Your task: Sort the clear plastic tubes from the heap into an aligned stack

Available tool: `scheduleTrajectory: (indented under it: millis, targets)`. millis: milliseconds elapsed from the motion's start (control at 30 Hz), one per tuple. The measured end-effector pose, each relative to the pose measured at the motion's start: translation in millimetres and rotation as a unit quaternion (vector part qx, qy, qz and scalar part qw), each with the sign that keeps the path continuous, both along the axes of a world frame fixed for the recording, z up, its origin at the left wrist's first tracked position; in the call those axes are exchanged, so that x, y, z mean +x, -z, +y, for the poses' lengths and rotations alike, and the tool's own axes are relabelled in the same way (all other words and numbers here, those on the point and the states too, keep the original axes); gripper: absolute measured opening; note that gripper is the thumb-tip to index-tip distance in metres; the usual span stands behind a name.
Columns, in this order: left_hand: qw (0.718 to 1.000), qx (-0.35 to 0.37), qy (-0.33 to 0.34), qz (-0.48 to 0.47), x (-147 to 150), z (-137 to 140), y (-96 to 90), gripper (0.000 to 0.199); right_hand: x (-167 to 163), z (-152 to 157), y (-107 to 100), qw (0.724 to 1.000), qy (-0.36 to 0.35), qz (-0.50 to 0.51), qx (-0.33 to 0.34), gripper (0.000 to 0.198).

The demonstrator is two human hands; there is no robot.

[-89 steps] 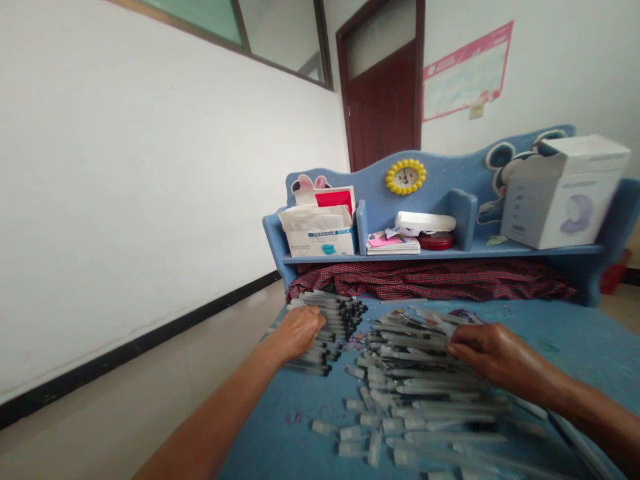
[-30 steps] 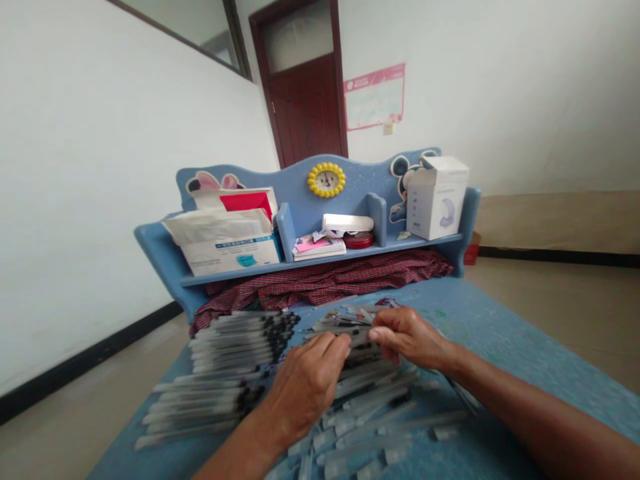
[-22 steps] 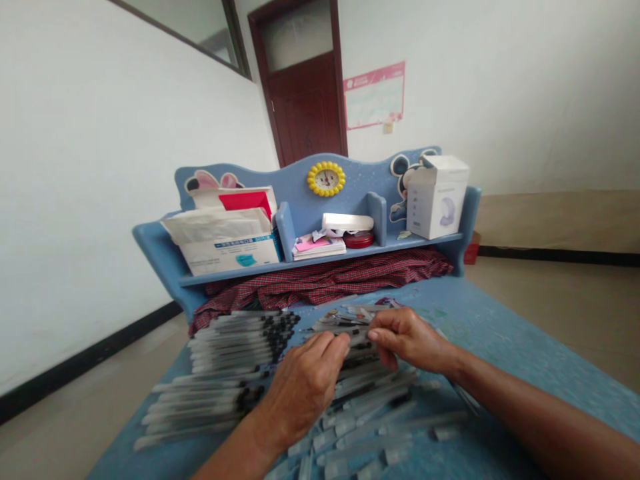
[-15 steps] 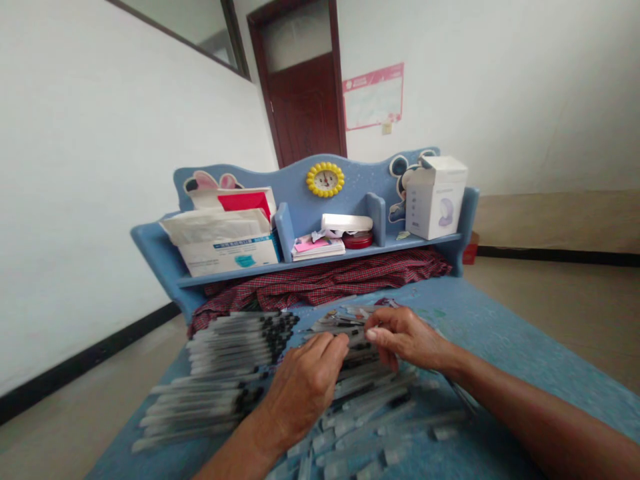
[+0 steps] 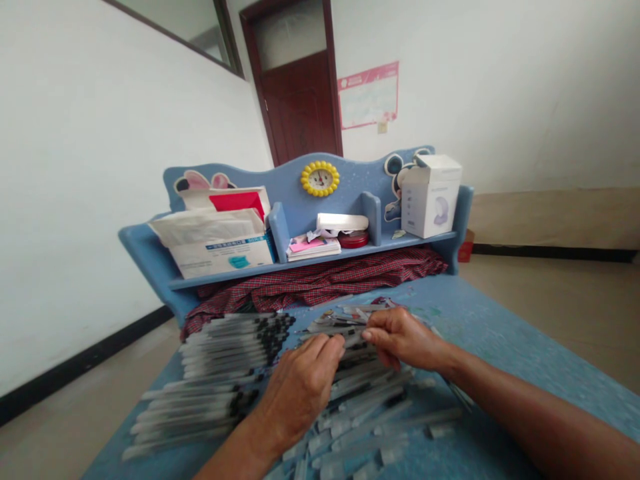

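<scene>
My left hand (image 5: 306,381) is closed in a pinch over the middle of the blue table, its fingertips level with the right hand's. A short way to the right, my right hand (image 5: 403,339) pinches too, thumb against forefinger. What either one holds is too small and blurred to make out. Beneath them spreads a loose heap of clear pen barrels (image 5: 370,395), some with dark parts inside. On the left lie stacked pens with black ends, in a back pile (image 5: 223,348) and a front pile (image 5: 183,410). Pale, short caps (image 5: 391,455) are scattered near the front.
A blue shelf (image 5: 225,280) stands along the table's back, bearing a mask box (image 5: 227,257), papers (image 5: 314,249), a red round tin (image 5: 353,239) and a white carton (image 5: 431,197). Red checked cloth (image 5: 310,283) is bunched beneath it. A yellow flower clock (image 5: 320,179) is mounted on the backboard.
The whole view has shifted slightly, so things appear a little farther left. Both hands keep nearly the same place and stay pinched close together.
</scene>
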State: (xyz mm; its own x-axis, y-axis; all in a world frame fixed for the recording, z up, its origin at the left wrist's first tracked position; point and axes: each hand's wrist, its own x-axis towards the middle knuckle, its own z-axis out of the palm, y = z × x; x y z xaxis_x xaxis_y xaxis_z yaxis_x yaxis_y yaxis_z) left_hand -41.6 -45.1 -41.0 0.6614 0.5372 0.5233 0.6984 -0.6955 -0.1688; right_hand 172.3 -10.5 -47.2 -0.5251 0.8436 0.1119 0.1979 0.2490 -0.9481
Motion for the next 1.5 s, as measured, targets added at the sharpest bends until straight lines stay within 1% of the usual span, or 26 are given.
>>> scheduleTrajectory:
  millis: [33, 100, 167, 267, 400, 467, 567, 633, 733, 833, 900, 1033, 1133, 1200, 1300, 1400, 1467, 1500]
  targets:
    - [1.000, 0.000, 0.001, -0.002, 0.3, 0.2, 0.0, 0.018, 0.1, -0.1, -0.6, 1.000, -0.004, 0.011, -0.009, 0.025]
    - [1.000, 0.000, 0.002, -0.007, 1.1, 0.5, -0.1, 0.019, 0.5, -0.2, -2.2, 0.999, -0.013, 0.023, -0.022, 0.027]
    - [1.000, -0.005, 0.000, -0.007, 2.0, 0.6, -0.1, 0.020, 0.8, 0.0, -3.3, 1.000, -0.006, 0.008, -0.014, 0.026]
    - [1.000, -0.015, -0.004, -0.005, 3.3, 0.5, 0.1, 0.021, 1.0, 0.7, -3.2, 1.000, 0.008, -0.025, 0.005, 0.033]
    - [1.000, -0.017, -0.004, -0.009, 3.7, 0.3, -0.2, 0.023, 2.2, 2.0, -2.0, 0.999, -0.021, 0.027, -0.027, 0.023]
    - [1.000, -0.016, -0.004, -0.015, 3.6, 0.1, -0.4, 0.024, 2.7, 2.2, -2.1, 0.998, -0.028, 0.043, -0.039, 0.029]
    - [1.000, -0.014, -0.002, -0.016, 3.5, 0.1, -0.1, 0.024, 1.9, 1.7, -1.8, 0.999, -0.016, 0.007, -0.031, 0.027]
    - [1.000, -0.015, -0.003, -0.013, 3.2, 0.8, 0.9, 0.024, 1.0, 1.9, -0.7, 0.999, -0.018, -0.011, -0.032, 0.029]
    - [1.000, -0.022, -0.005, -0.014, 1.8, 2.7, 3.3, 0.023, 1.3, 4.6, 2.0, 0.999, -0.018, 0.006, -0.035, 0.028]
    - [1.000, -0.023, -0.004, -0.015, 0.1, 4.5, 5.8, 0.022, 3.9, 8.3, 4.8, 1.000, -0.004, 0.015, -0.017, 0.027]
    - [1.000, -0.019, -0.005, -0.014, -0.1, 4.7, 7.0, 0.022, 5.0, 9.0, 5.9, 1.000, -0.006, 0.012, -0.009, 0.028]
    - [1.000, -0.021, -0.003, -0.013, 2.3, 2.9, 7.2, 0.022, 4.0, 6.1, 4.4, 1.000, -0.016, 0.002, -0.023, 0.025]
    - [1.000, -0.024, -0.002, -0.014, 2.2, 3.8, 4.7, 0.021, 6.6, 6.5, -0.9, 0.999, 0.007, 0.000, -0.034, 0.024]
    - [1.000, -0.011, -0.002, -0.023, -2.4, 7.9, 1.9, 0.021, 12.7, 10.8, -5.2, 0.999, 0.041, 0.006, -0.030, 0.024]
    - [0.999, 0.022, -0.019, -0.038, -17.7, 19.3, -2.6, 0.022, 25.3, 21.8, -8.8, 0.994, 0.105, 0.031, -0.013, 0.024]
    - [0.996, 0.011, -0.079, -0.048, -36.4, 31.6, -7.1, 0.024, 34.4, 31.2, -7.4, 0.988, 0.147, 0.048, -0.010, 0.023]
    - [0.989, -0.023, -0.125, -0.080, -44.4, 36.3, -10.9, 0.023, 36.0, 33.1, -5.5, 0.987, 0.158, 0.029, -0.015, 0.021]
    - [0.982, -0.048, -0.141, -0.112, -45.9, 36.9, -13.0, 0.021, 35.7, 32.7, -4.8, 0.987, 0.157, 0.009, -0.015, 0.020]
